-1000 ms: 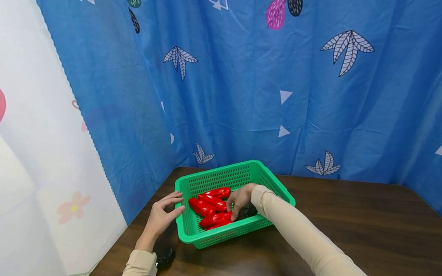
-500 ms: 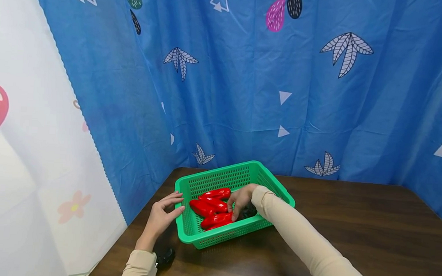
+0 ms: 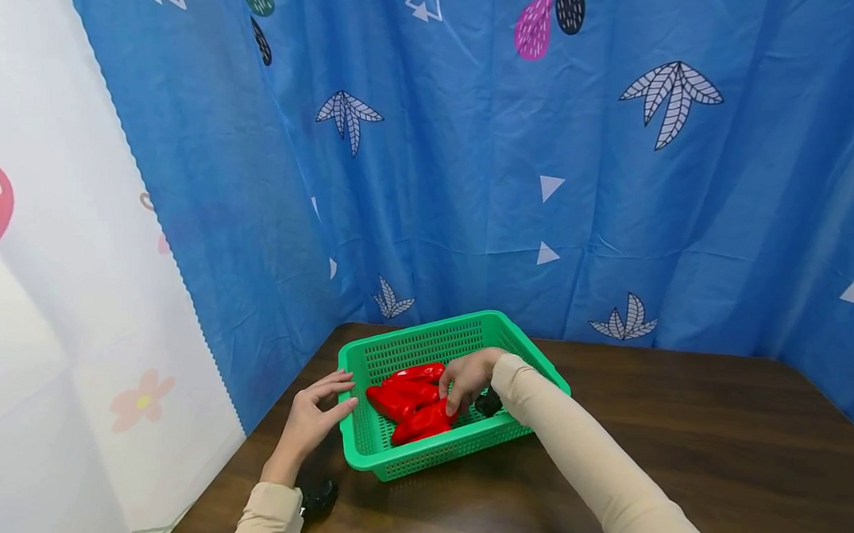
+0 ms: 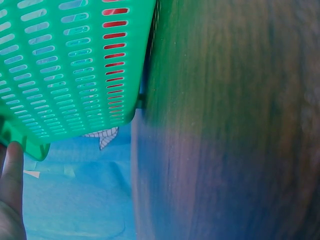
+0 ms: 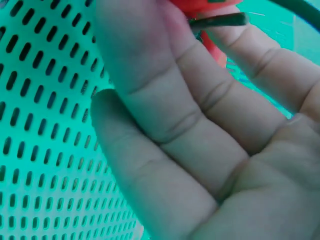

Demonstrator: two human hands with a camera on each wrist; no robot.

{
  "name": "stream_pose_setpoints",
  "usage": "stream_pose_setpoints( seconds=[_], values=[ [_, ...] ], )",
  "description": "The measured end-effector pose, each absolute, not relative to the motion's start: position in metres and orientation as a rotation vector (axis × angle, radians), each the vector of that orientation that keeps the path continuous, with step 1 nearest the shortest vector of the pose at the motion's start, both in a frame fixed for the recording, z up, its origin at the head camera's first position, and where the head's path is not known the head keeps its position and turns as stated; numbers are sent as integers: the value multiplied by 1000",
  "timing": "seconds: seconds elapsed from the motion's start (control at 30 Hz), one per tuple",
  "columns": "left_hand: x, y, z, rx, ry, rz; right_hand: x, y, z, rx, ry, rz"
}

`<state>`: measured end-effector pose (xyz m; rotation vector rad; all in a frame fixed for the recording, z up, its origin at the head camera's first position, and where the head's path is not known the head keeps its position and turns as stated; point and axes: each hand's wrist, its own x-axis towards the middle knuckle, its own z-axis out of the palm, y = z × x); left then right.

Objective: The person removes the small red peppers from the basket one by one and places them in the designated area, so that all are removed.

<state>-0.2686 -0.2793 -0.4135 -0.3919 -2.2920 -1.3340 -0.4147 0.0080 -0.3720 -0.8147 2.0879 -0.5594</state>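
Note:
Several glossy red peppers [image 3: 390, 402] lie in the left half of a green plastic basket [image 3: 419, 455] in the head view. My right hand [image 3: 467, 377] reaches down into the basket and pinches one red pepper [image 3: 420, 425] at its right end, between thumb and fingers. In the right wrist view a dark green stem [image 5: 222, 20] sticks out between the fingers, with most of the pepper out of frame. My left hand [image 3: 310, 420] rests on the basket's left rim, fingers fairly straight. From the left wrist, red shows through the slots of the basket wall [image 4: 60, 95].
The basket stands on a dark brown wooden table [image 3: 677, 436], near its back left. A blue patterned curtain [image 3: 437, 203] hangs right behind the table, and a white one [image 3: 59, 322] is at the left. A black wrist device [image 3: 319, 499] shows below my left hand.
My right hand has risen slightly, and the front pepper has tilted up at its right end with it. The left hand and the basket have stayed in place.

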Motion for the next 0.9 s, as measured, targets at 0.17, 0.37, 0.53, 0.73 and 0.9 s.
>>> stream_pose_setpoints(
  seconds=[0.17,0.37,0.53,0.73,0.9],
  values=[
    [-268,-279,-413,-392,-2295,-1333,-413,11,-366,-805,2099,-600],
    [-269,-279,-415,-388,-2305,-1333,-413,16,-362,-797,2100,-654],
    [-268,-278,-414,-385,-2306,-1331,-414,20,-359,-796,2108,-704],
    [-268,-278,-413,-375,-2316,-1319,-414,23,-355,-793,2087,-754],
    [-267,-278,-412,-374,-2312,-1319,-415,26,-353,-808,2045,-790]
  ],
)
